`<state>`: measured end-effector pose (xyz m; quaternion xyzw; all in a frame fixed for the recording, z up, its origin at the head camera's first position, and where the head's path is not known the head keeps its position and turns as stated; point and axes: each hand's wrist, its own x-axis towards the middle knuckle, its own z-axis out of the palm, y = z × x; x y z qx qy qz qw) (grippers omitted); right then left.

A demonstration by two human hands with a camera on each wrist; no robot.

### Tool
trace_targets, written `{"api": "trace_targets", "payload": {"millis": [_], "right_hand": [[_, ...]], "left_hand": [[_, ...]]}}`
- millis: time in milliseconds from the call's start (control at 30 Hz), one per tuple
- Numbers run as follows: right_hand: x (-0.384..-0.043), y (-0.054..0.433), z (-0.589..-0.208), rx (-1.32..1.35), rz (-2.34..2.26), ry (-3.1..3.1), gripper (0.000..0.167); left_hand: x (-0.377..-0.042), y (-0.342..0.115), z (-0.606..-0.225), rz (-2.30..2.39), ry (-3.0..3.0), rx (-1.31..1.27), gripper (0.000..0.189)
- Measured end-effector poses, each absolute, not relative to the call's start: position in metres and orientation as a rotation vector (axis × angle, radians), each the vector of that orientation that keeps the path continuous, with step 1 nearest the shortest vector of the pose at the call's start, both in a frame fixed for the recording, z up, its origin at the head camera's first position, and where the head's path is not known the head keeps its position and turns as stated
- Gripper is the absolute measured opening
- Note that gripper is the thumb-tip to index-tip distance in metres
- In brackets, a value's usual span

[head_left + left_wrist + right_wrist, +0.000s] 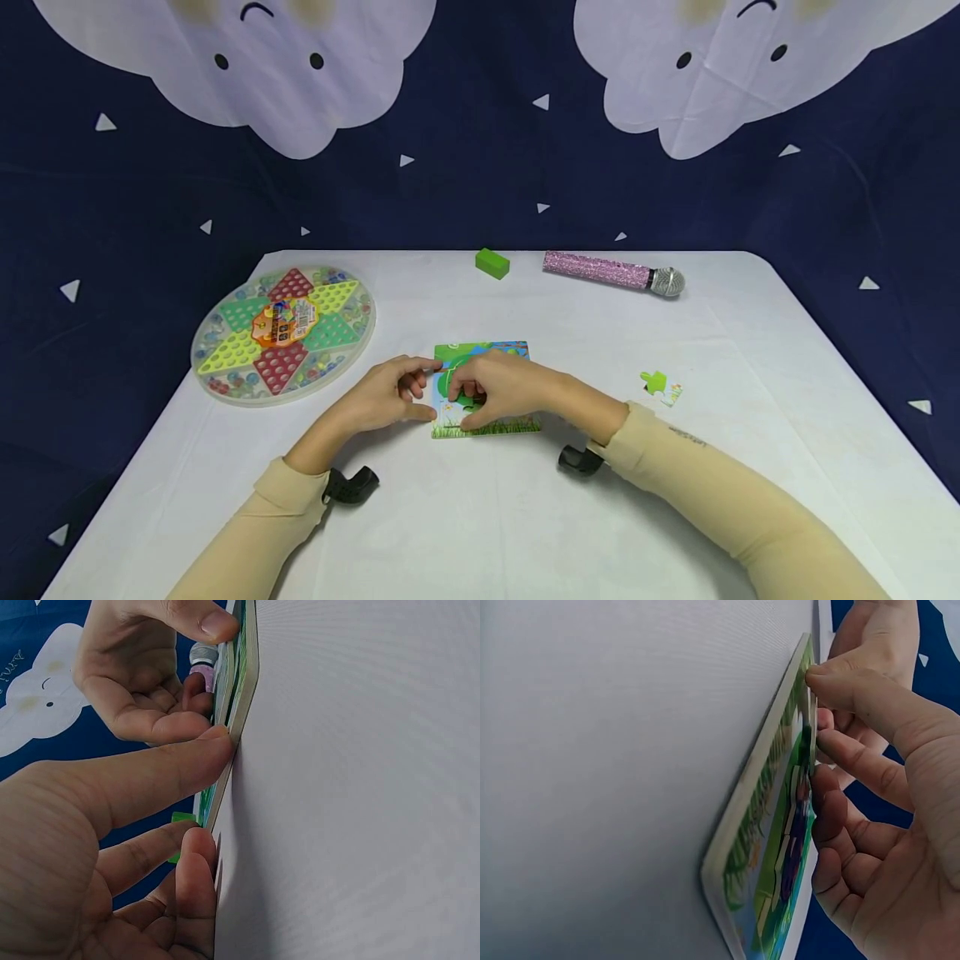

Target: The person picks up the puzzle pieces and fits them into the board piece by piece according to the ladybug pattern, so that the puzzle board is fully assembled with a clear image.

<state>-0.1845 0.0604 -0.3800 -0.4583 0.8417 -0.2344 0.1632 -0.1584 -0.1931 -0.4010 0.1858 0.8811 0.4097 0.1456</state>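
Observation:
A small jigsaw puzzle board [502, 428] with a green and blue picture lies on the white table. My left hand [380, 396] touches its left edge with thumb and index fingertips, the other fingers loosely curled. Over the board's left half, my right hand [510, 385] pinches a puzzle piece [814, 724] between thumb and index finger, close against the picture. Most of that piece is hidden by the fingers. In the right wrist view, the board [754, 825] shows fitted pieces and a pale border edge.
Two loose puzzle pieces [662, 387] lie to the right. A round star-patterned marble game board [358, 348] is at the left. A green block [492, 263] and a pink glittery microphone [600, 271] lie at the back. Black wrist cameras [352, 486] sit below both hands.

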Motion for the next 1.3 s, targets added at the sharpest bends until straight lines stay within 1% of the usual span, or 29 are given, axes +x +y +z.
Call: {"api": "trace_targets", "payload": {"millis": [800,1300], "right_hand": [[-0.1822,0.0564,-0.3768,-1.300,-0.654,2.398,0.030],[-0.1808,0.0575,-0.3827,-1.295,-0.667,2.408,0.027]], "left_hand": [[-0.1587,-0.1922,-0.4003,1.192,2.528,0.530,0.071],[-0.1585,-0.1925,-0.4012,1.188,2.534,0.534,0.071]]}}
